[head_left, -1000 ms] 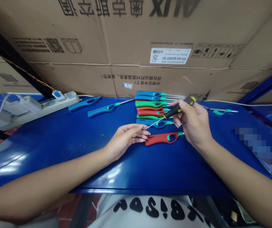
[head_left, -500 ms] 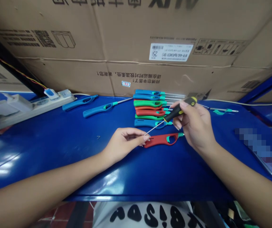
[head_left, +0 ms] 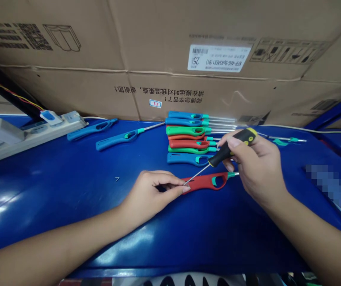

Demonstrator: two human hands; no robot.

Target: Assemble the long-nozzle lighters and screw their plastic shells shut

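Note:
A red gas lighter [head_left: 204, 183] with a green trigger and metal tip lies on the blue table, its handle end to the left. My left hand [head_left: 155, 192] pinches thumb and fingers together at that end, around the screwdriver's tip. Whether a small screw sits between the fingertips is hidden. In my right hand [head_left: 255, 159] is a black-and-yellow screwdriver [head_left: 232, 147], slanting down to the left, its thin shaft reaching the lighter's handle end. Just behind lies a blue lighter [head_left: 182, 158], the nearest of a row of several blue, green, red and orange lighters.
Two blue lighter pieces, a handle shell [head_left: 93, 130] and a lighter with its rod [head_left: 116, 140], lie left of the row. A white power strip [head_left: 33, 137] is at far left. Small metal bits [head_left: 117, 179] lie nearby. A cardboard box [head_left: 152, 47] stands behind the table [head_left: 170, 238].
The screwdriver tip and my left fingertips have come down onto the red lighter's handle end from just above it. The whole view has shifted slightly.

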